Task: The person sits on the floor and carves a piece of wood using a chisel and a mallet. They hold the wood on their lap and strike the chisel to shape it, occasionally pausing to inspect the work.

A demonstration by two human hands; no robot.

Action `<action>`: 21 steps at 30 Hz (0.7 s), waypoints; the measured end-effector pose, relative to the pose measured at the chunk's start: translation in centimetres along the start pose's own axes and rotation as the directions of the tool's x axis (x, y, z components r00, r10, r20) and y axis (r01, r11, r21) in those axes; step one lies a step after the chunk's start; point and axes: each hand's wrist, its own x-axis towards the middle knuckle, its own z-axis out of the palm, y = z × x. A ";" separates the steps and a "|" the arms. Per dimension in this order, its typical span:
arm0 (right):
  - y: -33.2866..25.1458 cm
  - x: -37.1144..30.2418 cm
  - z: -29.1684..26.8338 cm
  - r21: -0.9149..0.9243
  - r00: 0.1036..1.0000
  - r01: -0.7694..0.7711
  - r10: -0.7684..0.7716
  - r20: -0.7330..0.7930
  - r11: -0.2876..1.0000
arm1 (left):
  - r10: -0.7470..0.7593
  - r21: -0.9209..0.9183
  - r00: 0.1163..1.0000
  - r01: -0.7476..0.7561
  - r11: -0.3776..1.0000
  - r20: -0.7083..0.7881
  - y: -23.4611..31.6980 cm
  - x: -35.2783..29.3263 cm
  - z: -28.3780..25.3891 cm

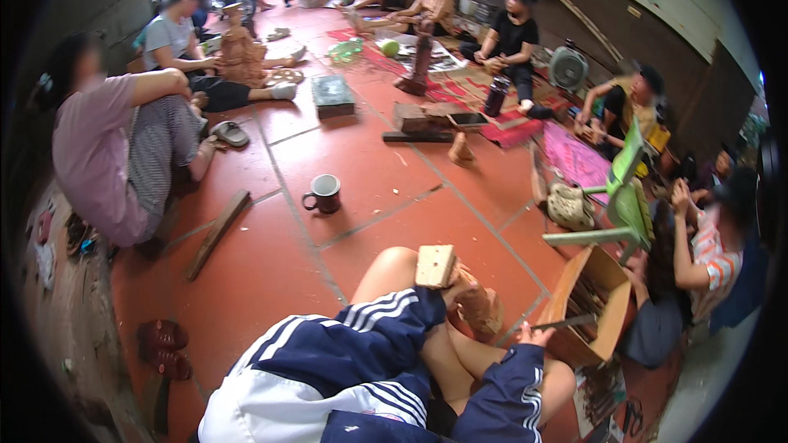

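Note:
My left hand (462, 279) is closed round a carved wooden figure (480, 309) at my knees, its fingers partly hidden. A pale, squared block end (435, 266) with small dark holes rests by my left knee; it looks like the base of the same carving. My right hand (533, 335) grips a slim, dark, flat tool (568, 322), possibly a chisel or file, pointing right over the edge of a cardboard box (562, 299). Several long, thin tools lie inside that box.
A dark mug (325, 194) stands on the tiles ahead, with a wooden stick (217, 234) to its left. A green plastic chair (628, 201) lies tipped at the right near a clog (570, 206). Several people sit around, one in pink (103, 152) at left.

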 end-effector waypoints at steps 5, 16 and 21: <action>-1.3 -1.0 0.6 -0.032 0.998 -0.058 0.059 0.013 0.998 | -0.031 -0.140 0.999 0.025 0.990 -0.036 -2.7 0.7 0.1; -6.7 -4.3 2.8 -0.011 0.980 -0.055 0.056 0.190 0.998 | -0.119 -0.346 0.992 0.123 0.930 0.033 -3.5 1.4 -0.3; -5.2 -3.2 3.3 0.206 0.976 0.002 -0.047 0.212 0.979 | -0.138 -0.325 0.990 0.141 0.935 0.031 -3.8 1.9 -0.3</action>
